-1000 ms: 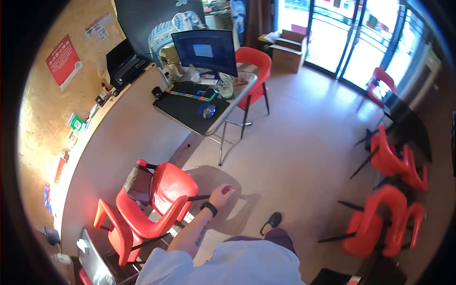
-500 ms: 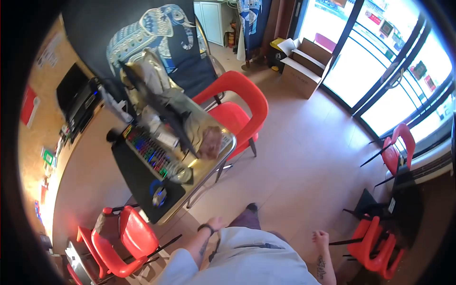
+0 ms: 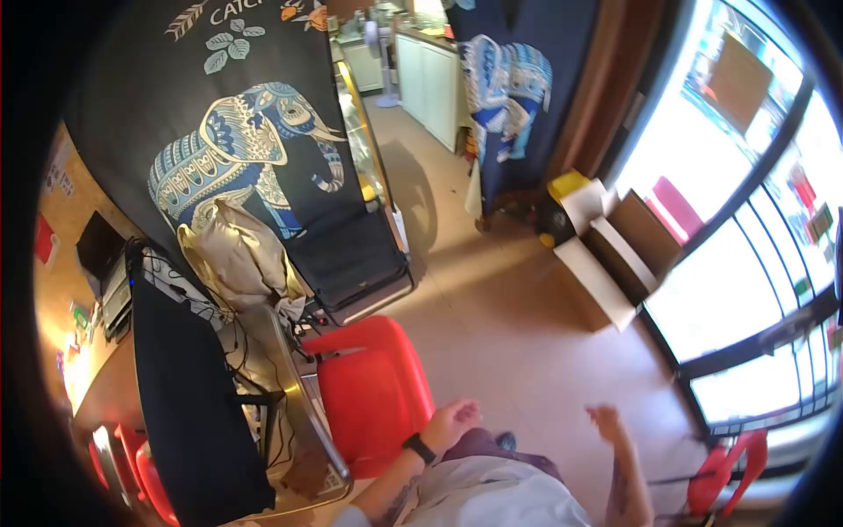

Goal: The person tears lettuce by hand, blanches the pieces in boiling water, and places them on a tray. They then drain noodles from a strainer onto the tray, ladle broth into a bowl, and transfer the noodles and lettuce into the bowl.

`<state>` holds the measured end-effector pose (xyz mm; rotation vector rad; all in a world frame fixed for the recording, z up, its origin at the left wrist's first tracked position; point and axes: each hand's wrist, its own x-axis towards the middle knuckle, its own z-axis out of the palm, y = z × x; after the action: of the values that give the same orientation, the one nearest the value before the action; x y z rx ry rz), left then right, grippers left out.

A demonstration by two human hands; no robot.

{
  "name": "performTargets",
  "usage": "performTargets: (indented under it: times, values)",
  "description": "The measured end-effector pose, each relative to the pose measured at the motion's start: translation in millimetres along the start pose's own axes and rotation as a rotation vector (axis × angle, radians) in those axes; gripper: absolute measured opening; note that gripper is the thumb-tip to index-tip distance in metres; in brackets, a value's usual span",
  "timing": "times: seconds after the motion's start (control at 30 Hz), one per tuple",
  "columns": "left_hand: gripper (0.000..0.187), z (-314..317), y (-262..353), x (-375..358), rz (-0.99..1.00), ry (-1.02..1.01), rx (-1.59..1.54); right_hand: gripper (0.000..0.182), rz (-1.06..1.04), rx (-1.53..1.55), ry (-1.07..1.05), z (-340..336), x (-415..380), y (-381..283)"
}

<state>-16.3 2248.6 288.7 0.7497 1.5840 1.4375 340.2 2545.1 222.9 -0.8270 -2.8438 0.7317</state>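
Note:
My left hand [image 3: 452, 423], with a dark band on its wrist, hangs in front of me beside the red chair [image 3: 378, 395]. Its fingers are loosely bent and apart, holding nothing. My right hand [image 3: 606, 423] swings over the tiled floor to the right, empty, fingers loosely spread. Left of the chair is a metal-edged desk [image 3: 327, 439], carrying a black monitor [image 3: 189, 369] seen from behind and a tangle of cables. A beige cloth bag [image 3: 241, 255] sits at the desk's far end.
An open cardboard box [image 3: 584, 285] stands on the floor by the glass door [image 3: 755, 220]. Ahead, a black elephant-print curtain [image 3: 342, 272] hangs on the left and a blue one [image 3: 562, 123] on the right. White cabinets [image 3: 428, 83] show between them. Another red chair [image 3: 729, 474] is at lower right.
I have moved forward past the desk's near side. The red chair, curtains and box now appear closer. The keyboard and mouse have left the view. Both hands remain empty.

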Motion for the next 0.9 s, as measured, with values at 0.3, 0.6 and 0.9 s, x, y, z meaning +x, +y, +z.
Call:
performTargets:
  times: [0.3, 0.6, 0.9]
  values:
    - [0.032, -95, 29, 285, -0.124, 0.331, -0.011, 0.047, -0.14, 0.668, -0.37, -188, 744, -171]
    - [0.035, -257, 214, 711, 0.07, 0.26, 0.092, 0.035, -0.068, 1.6, 0.046, -246, 1129, -87]
    - [0.031, -496, 179, 992, -0.2, 0.583, -0.098, 0.033, -0.261, 1.164, 0.305, -255, 1455, -136]
